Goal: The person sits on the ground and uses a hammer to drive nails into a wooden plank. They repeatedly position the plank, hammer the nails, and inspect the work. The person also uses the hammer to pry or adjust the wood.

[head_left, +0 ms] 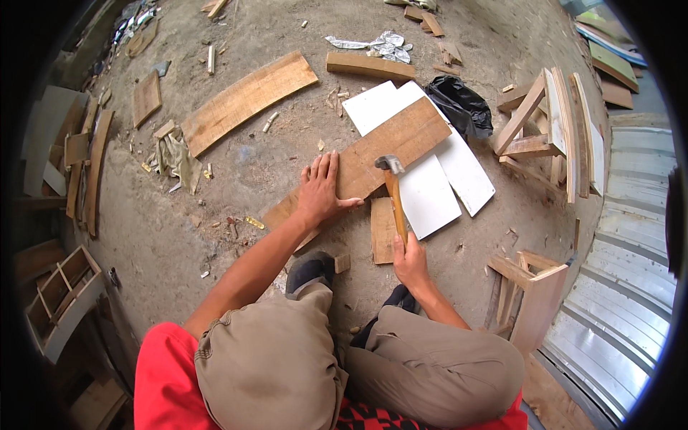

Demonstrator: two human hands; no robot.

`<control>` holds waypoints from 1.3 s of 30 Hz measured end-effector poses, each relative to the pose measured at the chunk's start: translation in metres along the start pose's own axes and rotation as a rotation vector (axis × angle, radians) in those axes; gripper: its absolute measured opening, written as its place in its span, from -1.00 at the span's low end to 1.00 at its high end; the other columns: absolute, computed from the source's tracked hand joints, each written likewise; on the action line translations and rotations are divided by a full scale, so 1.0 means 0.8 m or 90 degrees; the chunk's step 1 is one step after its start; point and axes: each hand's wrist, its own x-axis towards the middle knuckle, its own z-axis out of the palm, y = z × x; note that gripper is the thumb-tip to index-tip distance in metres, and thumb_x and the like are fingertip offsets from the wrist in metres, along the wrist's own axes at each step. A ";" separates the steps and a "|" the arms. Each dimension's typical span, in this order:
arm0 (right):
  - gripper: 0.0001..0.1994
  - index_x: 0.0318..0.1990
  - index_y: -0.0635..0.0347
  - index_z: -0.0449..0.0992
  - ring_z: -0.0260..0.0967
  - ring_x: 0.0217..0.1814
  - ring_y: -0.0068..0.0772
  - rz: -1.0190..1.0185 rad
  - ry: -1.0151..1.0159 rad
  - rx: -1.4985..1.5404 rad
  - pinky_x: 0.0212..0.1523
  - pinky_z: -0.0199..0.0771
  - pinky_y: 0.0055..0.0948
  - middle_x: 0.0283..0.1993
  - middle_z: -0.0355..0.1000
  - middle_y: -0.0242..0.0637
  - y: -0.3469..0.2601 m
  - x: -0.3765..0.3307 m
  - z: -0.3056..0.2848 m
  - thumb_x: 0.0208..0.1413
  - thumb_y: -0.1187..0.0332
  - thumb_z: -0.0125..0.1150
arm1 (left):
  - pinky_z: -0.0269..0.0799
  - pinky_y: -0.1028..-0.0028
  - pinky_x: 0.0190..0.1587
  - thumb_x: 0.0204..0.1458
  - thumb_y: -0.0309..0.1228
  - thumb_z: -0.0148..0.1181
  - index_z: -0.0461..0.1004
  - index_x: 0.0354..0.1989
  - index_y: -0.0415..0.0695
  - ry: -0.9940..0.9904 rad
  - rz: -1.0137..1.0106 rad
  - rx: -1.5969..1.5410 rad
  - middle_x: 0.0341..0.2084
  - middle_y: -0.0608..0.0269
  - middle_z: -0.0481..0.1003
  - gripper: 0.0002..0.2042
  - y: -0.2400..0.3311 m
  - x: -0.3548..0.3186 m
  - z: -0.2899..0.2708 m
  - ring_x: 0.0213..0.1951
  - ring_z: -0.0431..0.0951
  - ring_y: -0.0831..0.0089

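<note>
My left hand (322, 190) lies flat with spread fingers on a long brown wooden board (401, 140). In my right hand (411, 264) is a claw hammer (393, 188), gripped low on its wooden handle. The metal head is over the board's near edge; whether it touches the wood I cannot tell. Beneath the board's far end lie white panels (430, 193), fanned over one another. A short wooden piece (383, 229) lies partly under the board, left of the hammer handle.
Another wide plank (247, 100) and a thick wooden bar (370, 66) lie farther off. A black plastic bag (460, 106) sits beside the panels. Wooden frames (552, 132) stand at the right by corrugated metal sheeting (623, 251). Scrap wood and a cloth (175, 163) litter the left.
</note>
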 end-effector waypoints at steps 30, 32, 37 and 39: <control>-0.76 -0.06 0.27 0.39 0.40 -0.59 -0.48 -0.294 -0.001 0.146 -0.52 0.38 -0.45 -0.60 0.36 -0.28 -0.158 0.056 -0.070 0.35 0.25 0.12 | -0.17 0.03 0.44 -0.32 0.58 0.14 -0.14 0.47 -0.31 -0.069 -0.036 0.033 0.42 -0.06 0.05 0.36 0.005 -0.002 -0.009 0.45 -0.01 0.07; -0.74 -0.12 0.28 0.37 0.48 -0.55 -0.26 -0.235 0.014 0.128 -0.50 0.41 -0.33 -0.59 0.38 -0.13 -0.132 0.066 -0.041 0.36 0.22 0.08 | -0.18 0.02 0.45 -0.33 0.58 0.15 -0.15 0.48 -0.30 -0.036 -0.029 0.012 0.42 -0.06 0.04 0.37 0.003 -0.003 -0.005 0.46 -0.02 0.07; -0.63 -0.19 0.34 0.38 0.53 -0.43 0.17 -0.040 -0.070 -0.038 -0.46 0.42 -0.09 -0.54 0.44 0.13 -0.038 0.063 0.001 0.38 0.11 0.00 | -0.19 -0.01 0.45 -0.34 0.59 0.14 -0.18 0.48 -0.30 -0.040 -0.030 0.007 0.43 -0.06 0.01 0.39 0.002 -0.004 -0.002 0.47 -0.05 0.08; -0.63 -0.22 0.35 0.39 0.52 -0.49 0.12 -0.072 -0.053 -0.006 -0.48 0.41 -0.12 -0.57 0.42 0.09 -0.057 0.056 -0.021 0.37 0.12 0.02 | -0.20 -0.02 0.46 -0.35 0.59 0.14 -0.19 0.48 -0.31 -0.043 -0.030 0.017 0.43 -0.06 0.01 0.39 0.001 -0.002 0.000 0.47 -0.05 0.08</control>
